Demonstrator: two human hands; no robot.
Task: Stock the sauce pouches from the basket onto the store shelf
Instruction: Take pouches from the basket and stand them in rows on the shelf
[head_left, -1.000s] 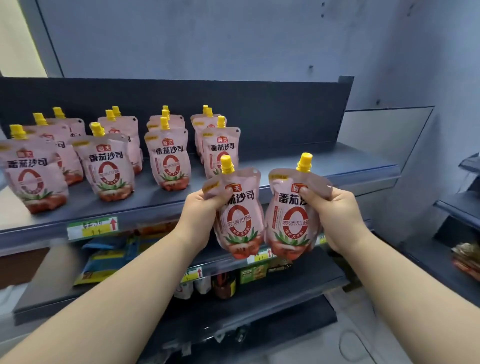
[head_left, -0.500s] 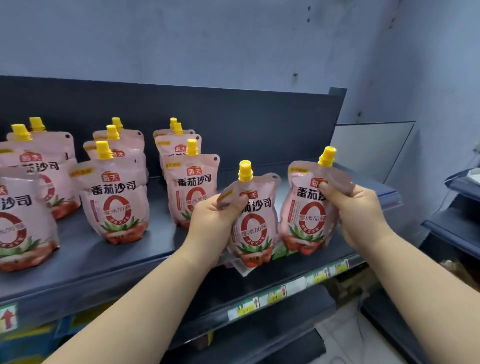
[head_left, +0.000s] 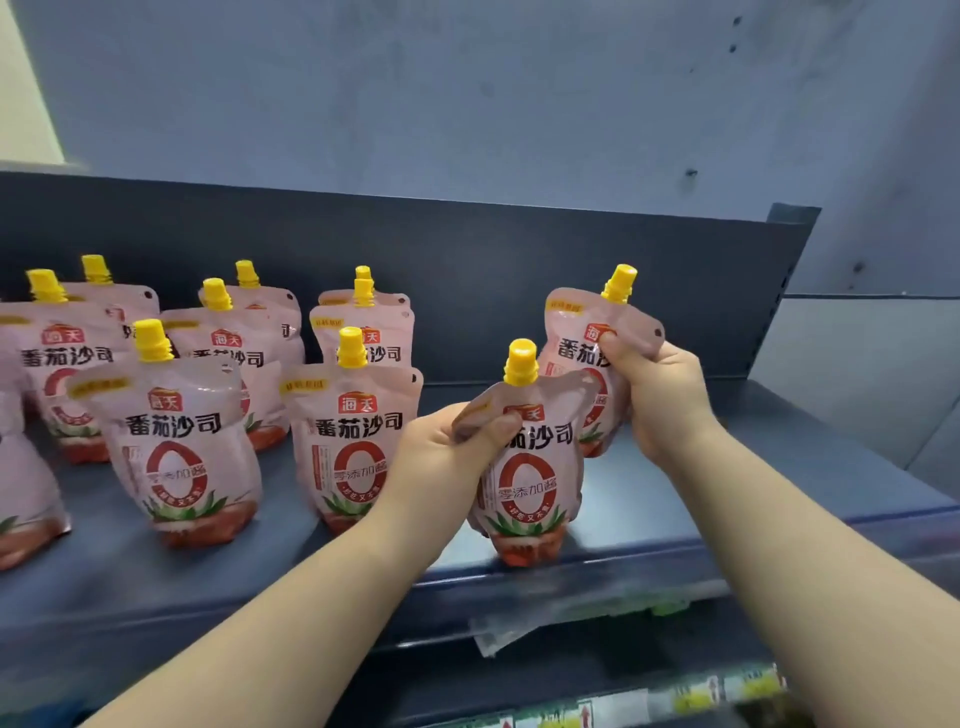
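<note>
My left hand (head_left: 447, 457) grips a pink sauce pouch (head_left: 530, 478) with a yellow cap by its upper left corner; the pouch stands upright with its base on the front of the dark shelf (head_left: 779, 467). My right hand (head_left: 654, 395) holds a second pouch (head_left: 576, 338) further back and to the right, tilted and partly hidden behind the first pouch. Several matching pouches (head_left: 343, 441) stand in rows on the shelf to the left. The basket is out of view.
The dark back panel (head_left: 519, 260) rises behind the rows, with a grey wall above it. Bare shelf surface lies to the right of my hands. Below the shelf's front edge a lower shelf with price tags (head_left: 727, 686) shows, blurred.
Both hands moved forward and up onto the shelf with the pouches. The left pouch now stands on the shelf's front, and the right pouch went further back.
</note>
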